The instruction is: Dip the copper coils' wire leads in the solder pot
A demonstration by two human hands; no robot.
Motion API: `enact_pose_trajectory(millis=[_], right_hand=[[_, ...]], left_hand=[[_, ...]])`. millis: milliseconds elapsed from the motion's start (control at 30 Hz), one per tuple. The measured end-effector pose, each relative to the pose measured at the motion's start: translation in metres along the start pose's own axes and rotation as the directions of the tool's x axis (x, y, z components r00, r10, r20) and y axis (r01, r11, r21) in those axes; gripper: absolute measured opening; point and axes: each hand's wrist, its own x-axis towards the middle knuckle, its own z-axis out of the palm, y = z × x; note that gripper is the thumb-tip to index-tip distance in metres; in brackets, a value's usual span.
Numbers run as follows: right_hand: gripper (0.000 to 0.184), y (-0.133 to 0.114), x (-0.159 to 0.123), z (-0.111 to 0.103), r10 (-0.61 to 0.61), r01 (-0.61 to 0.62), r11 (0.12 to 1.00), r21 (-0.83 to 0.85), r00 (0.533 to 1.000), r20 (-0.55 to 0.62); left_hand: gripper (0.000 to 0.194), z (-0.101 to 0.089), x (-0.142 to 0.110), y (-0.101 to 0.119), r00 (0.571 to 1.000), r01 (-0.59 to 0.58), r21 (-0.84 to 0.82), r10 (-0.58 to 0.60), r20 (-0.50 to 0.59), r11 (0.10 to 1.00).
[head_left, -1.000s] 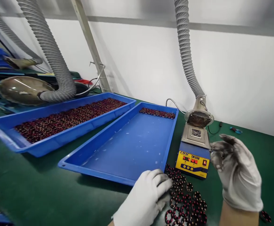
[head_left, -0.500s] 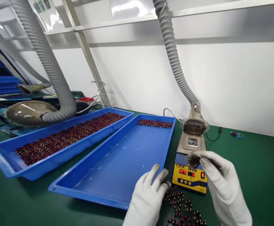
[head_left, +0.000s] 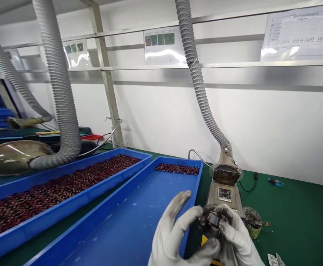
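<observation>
Both hands wear white gloves with grey, soiled fingertips and meet low in the middle of the view. My left hand (head_left: pixel 182 232) and my right hand (head_left: pixel 235 238) pinch one small dark ring-shaped coil part (head_left: pixel 211 218) between their fingertips, held up in front of the solder pot (head_left: pixel 224 192). The left index finger sticks up above the pinch. Just left of the hands lies a long blue tray (head_left: pixel 139 218) with a row of the same dark red coils (head_left: pixel 177 169) at its far end.
A second blue tray (head_left: pixel 67 192) full of dark red coils lies at the left. A grey ribbed fume hose (head_left: pixel 198 85) drops to the solder pot. A small dross cup (head_left: pixel 251 221) sits to its right, and another hose with a hood (head_left: pixel 14 157) at far left.
The view has tilted upward, hiding the loose coils on the mat. My hands have come together and risen, and now pinch one coil between them in front of the solder pot.
</observation>
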Motion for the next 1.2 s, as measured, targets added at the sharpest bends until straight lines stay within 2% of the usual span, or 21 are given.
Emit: enact_pose_trajectory(millis=[33, 100, 133, 200, 267, 333, 400, 533, 667, 767, 900, 1000, 1100, 1200], right_hand=[[0.025, 0.001, 0.001, -0.002, 0.013, -0.013, 1.0, 0.007, 1.0, 0.021], [0.024, 0.003, 0.001, -0.003, 0.038, -0.038, 0.999, -0.002, 0.998, 0.046], [0.024, 0.005, 0.0, -0.003, 0.046, -0.045, 0.999, -0.023, 0.998, 0.046], [0.025, 0.009, -0.001, -0.002, 0.051, -0.049, 0.996, -0.075, 0.998, 0.03], [0.028, 0.012, -0.002, 0.0, 0.046, -0.044, 0.993, -0.111, 0.999, 0.012], [0.029, 0.014, -0.003, 0.002, 0.043, -0.042, 0.991, -0.129, 0.999, 0.005], [0.026, 0.015, -0.002, 0.003, 0.042, -0.042, 0.989, -0.145, 0.999, -0.002], [0.021, 0.011, -0.002, 0.005, -0.007, 0.008, 0.974, -0.226, 1.0, 0.006], [0.027, 0.006, -0.004, 0.007, -0.055, 0.079, 0.928, -0.364, 0.996, 0.076], [0.019, 0.009, -0.004, 0.004, -0.132, 0.152, 0.901, -0.405, 0.988, 0.078], [0.015, 0.014, 0.002, -0.006, -0.15, 0.141, 0.951, -0.275, 0.989, -0.01], [0.016, 0.011, 0.005, -0.011, -0.125, 0.113, 0.978, -0.177, 0.991, -0.057], [0.02, 0.01, 0.001, -0.006, -0.128, 0.11, 0.969, -0.22, 0.989, -0.07], [0.03, 0.021, -0.004, 0.004, -0.144, 0.097, 0.947, -0.308, 0.981, -0.134]], left_hand=[[0.044, 0.0, -0.001, -0.002, 0.996, 0.074, -0.065, -0.071, 0.048, 0.995], [0.049, 0.0, -0.003, -0.008, 0.984, 0.137, -0.149, -0.117, 0.136, 0.979], [0.047, 0.0, -0.003, -0.012, 0.985, 0.118, -0.176, -0.092, 0.147, 0.977], [0.037, -0.001, -0.001, -0.018, 0.993, -0.01, -0.193, 0.033, 0.116, 0.981], [0.029, -0.003, 0.003, -0.022, 0.979, -0.179, -0.123, 0.189, 0.076, 0.976], [0.027, -0.006, 0.006, -0.022, 0.965, -0.25, -0.018, 0.25, 0.085, 0.968], [0.025, -0.008, 0.008, -0.02, 0.969, -0.224, 0.015, 0.221, 0.112, 0.974], [0.019, -0.008, 0.01, -0.019, 0.971, -0.185, -0.061, 0.192, 0.14, 0.981], [0.024, -0.008, 0.011, -0.022, 0.96, -0.254, -0.059, 0.259, 0.109, 0.965], [0.027, -0.009, 0.013, -0.022, 0.94, -0.334, -0.014, 0.334, 0.07, 0.942], [0.023, -0.009, 0.015, -0.018, 0.911, -0.41, 0.1, 0.413, -0.012, 0.907], [0.022, -0.011, 0.015, -0.018, 0.911, -0.404, 0.148, 0.411, -0.024, 0.903], [0.019, -0.014, 0.014, -0.02, 0.926, -0.367, 0.194, 0.377, -0.013, 0.91], [0.019, -0.016, 0.013, -0.022, 0.926, -0.364, 0.242, 0.377, -0.008, 0.899]])
